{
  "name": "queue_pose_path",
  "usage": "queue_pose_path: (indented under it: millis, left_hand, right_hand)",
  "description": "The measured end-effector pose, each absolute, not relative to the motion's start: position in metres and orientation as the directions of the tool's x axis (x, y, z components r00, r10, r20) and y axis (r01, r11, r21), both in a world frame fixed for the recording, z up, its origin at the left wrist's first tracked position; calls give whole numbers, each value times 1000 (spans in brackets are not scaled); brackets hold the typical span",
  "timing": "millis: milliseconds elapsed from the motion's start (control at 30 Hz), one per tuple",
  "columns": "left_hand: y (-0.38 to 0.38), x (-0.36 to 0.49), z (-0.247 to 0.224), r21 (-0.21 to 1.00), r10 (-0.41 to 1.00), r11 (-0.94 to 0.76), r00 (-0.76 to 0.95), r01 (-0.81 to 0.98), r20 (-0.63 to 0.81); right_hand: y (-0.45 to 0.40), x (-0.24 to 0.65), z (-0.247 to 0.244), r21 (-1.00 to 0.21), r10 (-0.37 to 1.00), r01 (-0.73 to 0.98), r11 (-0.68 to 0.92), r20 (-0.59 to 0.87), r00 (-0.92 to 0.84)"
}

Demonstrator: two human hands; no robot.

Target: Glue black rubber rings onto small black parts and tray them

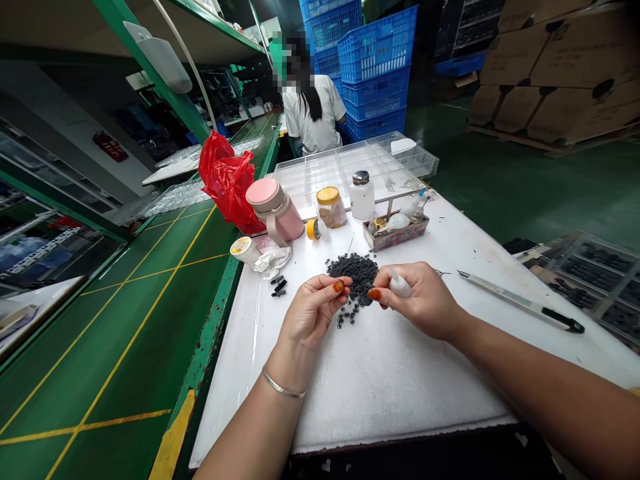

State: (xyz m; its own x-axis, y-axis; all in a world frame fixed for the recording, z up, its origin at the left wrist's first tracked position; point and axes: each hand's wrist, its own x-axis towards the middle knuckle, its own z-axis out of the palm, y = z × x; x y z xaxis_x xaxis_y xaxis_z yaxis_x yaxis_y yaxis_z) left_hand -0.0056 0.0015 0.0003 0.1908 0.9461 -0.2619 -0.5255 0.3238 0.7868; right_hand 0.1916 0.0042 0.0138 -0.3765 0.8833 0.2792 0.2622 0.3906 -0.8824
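Note:
My left hand [316,305] is closed in a pinch at thumb and forefinger; whatever sits between the fingertips is too small to make out. My right hand [425,298] is wrapped round a small white squeeze bottle [401,284], whose narrow tip points up. Close by its thumb is a dark piece [367,301], and I cannot tell whether it is held. Both hands are over the near side of a heap of small black ring-like parts [354,270]. Several loose ones [346,319] are scattered in front of the heap.
On the white worktop [390,380] are black pieces [279,287], a pink flask [280,210], jars [331,207], a tool tray [397,231] and a white-and-black pen-like tool [520,303]. A clear compartment tray [345,163] lies behind. A co-worker [315,113] sits beyond, near blue crates [377,73].

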Motion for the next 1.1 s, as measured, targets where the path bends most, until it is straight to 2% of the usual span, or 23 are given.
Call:
queue_pose_path:
  millis: [400,767,1100]
  left_hand:
    - [-2,-1,0,677,941,332,183,-656,-284]
    - [-4,1,-1,707,939,343,207,-619,-275]
    - [-5,0,1,677,945,327,243,-659,-219]
  right_hand:
    - [2,191,11,-882,870,214,421,325,-371]
    - [2,191,12,-872,857,201,446,351,-378]
    - [1,191,12,-872,860,204,445,352,-369]
